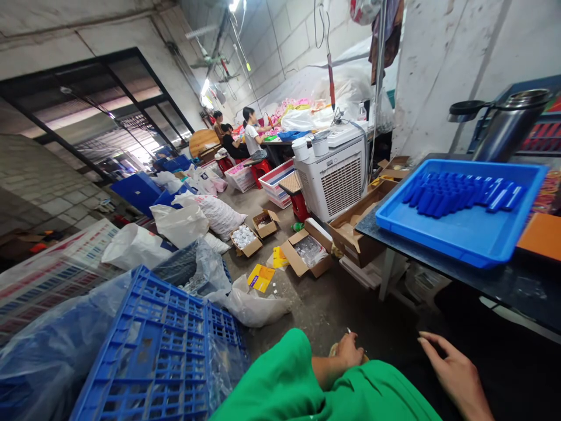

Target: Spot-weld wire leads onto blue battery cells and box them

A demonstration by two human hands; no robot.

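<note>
Low in the view, my left hand [350, 352] is closed in front of the green shirt [280, 386]. A small, thin white stick [349, 331] pokes up from its fingers; its kind is too small to tell. At the lower right, my right hand [456, 371] is held with fingers stretched out and nothing seen in them. It hangs below the edge of the dark table [442, 257]. On that table sits a blue plastic tray [456, 245] with several blue pen-like tubes [442, 193] lying in rows. Neither hand touches the tray.
A steel thermos [511, 128] stands behind the tray. A white air cooler [337, 181], open cartons [307, 254], stuffed sacks [214, 213] and blue crates [153, 345] crowd the floor. Several people [254, 134] sit at a far workbench.
</note>
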